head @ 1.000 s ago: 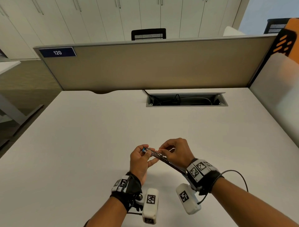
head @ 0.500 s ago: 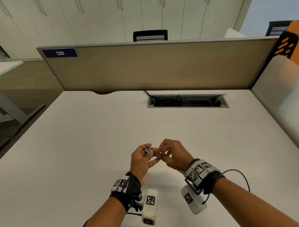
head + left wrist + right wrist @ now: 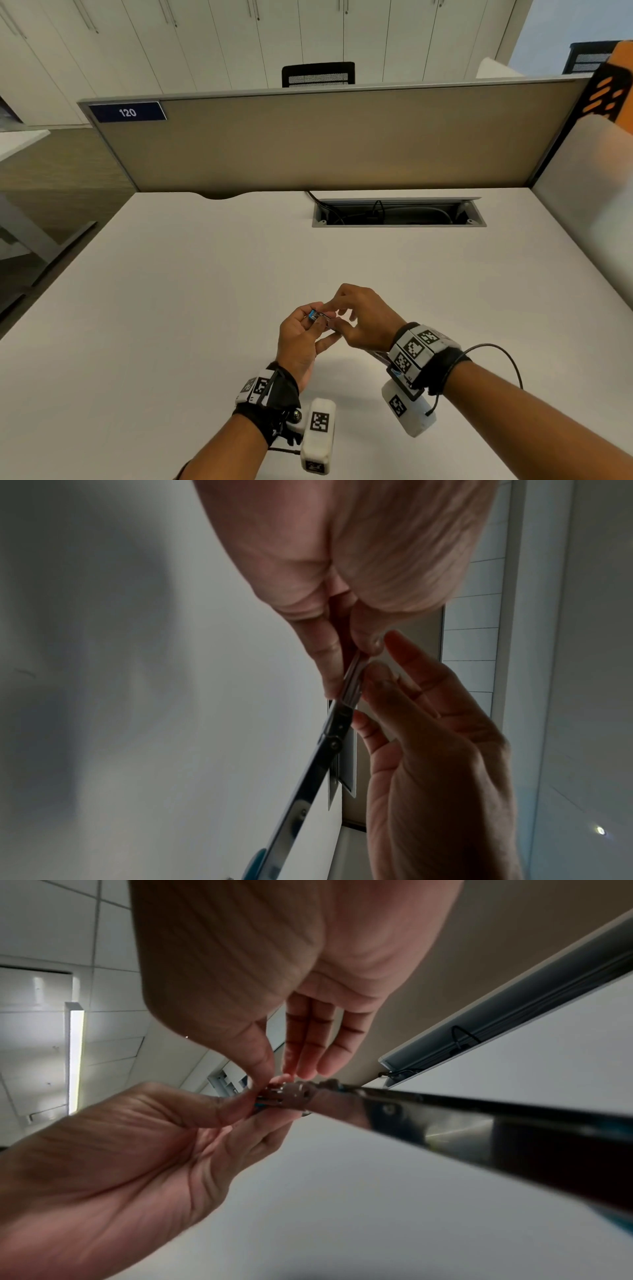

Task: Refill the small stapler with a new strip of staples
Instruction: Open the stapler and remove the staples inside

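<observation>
So both my hands are up off the counter point(image 3: 171, 308), right in front of me at about 6 o'clock, working the small stapler point(image 3: 320, 317) between them. My left hand point(image 3: 301, 339) pinches the front end of it, thumb and fingers curled round the bit with the blue tip. My right hand point(image 3: 363, 318) pinches the same end from the 3 o'clock side with thumb and forefinger, other fingers loose. The shiny metal arm point(image 3: 462, 1123) of it runs back under my right wrist. Can't really make out the staples themselves. Further out toward 12 o'clock there's the open cable tray point(image 3: 399, 214), then the divider panel point(image 3: 325, 144) with the 120 tag point(image 3: 127, 112).
</observation>
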A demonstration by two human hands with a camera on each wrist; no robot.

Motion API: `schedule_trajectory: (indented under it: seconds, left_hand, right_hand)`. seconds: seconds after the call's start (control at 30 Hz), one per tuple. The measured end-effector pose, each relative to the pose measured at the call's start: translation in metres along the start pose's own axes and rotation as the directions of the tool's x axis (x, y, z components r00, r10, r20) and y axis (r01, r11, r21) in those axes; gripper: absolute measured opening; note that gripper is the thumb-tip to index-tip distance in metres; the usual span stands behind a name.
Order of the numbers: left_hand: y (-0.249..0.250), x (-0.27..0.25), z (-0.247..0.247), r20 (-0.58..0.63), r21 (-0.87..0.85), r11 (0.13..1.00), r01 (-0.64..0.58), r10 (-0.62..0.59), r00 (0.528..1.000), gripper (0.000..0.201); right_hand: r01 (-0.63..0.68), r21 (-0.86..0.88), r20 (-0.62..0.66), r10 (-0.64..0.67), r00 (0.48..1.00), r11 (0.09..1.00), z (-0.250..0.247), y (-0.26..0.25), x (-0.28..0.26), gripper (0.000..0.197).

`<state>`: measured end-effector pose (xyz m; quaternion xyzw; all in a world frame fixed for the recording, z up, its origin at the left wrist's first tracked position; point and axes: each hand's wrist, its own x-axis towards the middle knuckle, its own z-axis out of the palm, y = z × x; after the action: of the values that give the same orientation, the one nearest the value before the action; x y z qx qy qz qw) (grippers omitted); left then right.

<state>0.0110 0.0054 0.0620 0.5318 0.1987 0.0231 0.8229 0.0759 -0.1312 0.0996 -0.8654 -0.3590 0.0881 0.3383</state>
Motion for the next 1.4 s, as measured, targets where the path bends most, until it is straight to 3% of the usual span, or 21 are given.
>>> schedule_trajectory:
  seconds: [0.4, 0.9, 1.23, 1.4]
  left_hand:
    - [-0.004, 0.000, 0.000, 0.010, 0.011, 1.000, 0.006, -0.006, 1.000, 0.016]
    - [-0.007, 0.000, 0.007, 0.041, 0.037, 0.999, 0.039, -0.041, 0.998, 0.023]
    - [-0.008, -0.002, 0.009, 0.042, 0.023, 0.999, 0.049, -0.049, 0.998, 0.021]
    - [-0.009, -0.002, 0.003, 0.011, 0.025, 0.999, 0.046, -0.046, 0.999, 0.020]
  right_hand:
    - [0.030, -0.113, 0.102, -0.019, 0.995, 0.993, -0.008, -0.004, 0.005, 0.018]
    - [0.028, -0.178, 0.260, 0.020, 0.966, 0.984, -0.017, 0.001, 0.011, 0.007]
    - [0.008, -0.169, 0.282, 0.040, 0.959, 0.986, -0.019, -0.004, 0.007, 0.010]
    - [0.006, -0.162, 0.232, 0.032, 0.972, 0.987, -0.021, -0.001, 0.005, 0.014]
